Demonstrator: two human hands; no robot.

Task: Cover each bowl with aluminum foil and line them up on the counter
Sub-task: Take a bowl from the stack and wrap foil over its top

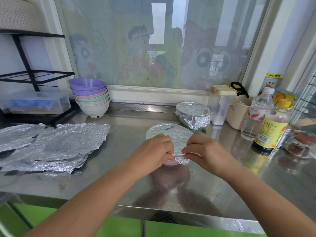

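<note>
A pink bowl (168,163) stands in the middle of the steel counter (119,134) with a sheet of foil (168,133) stretched over its top. My left hand (152,151) and my right hand (206,149) meet at its near rim, and their fingers pinch the foil edge down there. Behind it to the right stands a bowl fully wrapped in foil (193,113). A stack of several uncovered bowls (90,96), purple on top, waits at the back left. Loose foil sheets (51,144) lie spread on the left.
A black rack (30,72) and a clear plastic box (34,102) stand at the far left. At the right are a lidded container (220,105), a beige tub (239,112), a water bottle (256,113), a sauce bottle (271,125) and small jars (299,144). A window runs behind.
</note>
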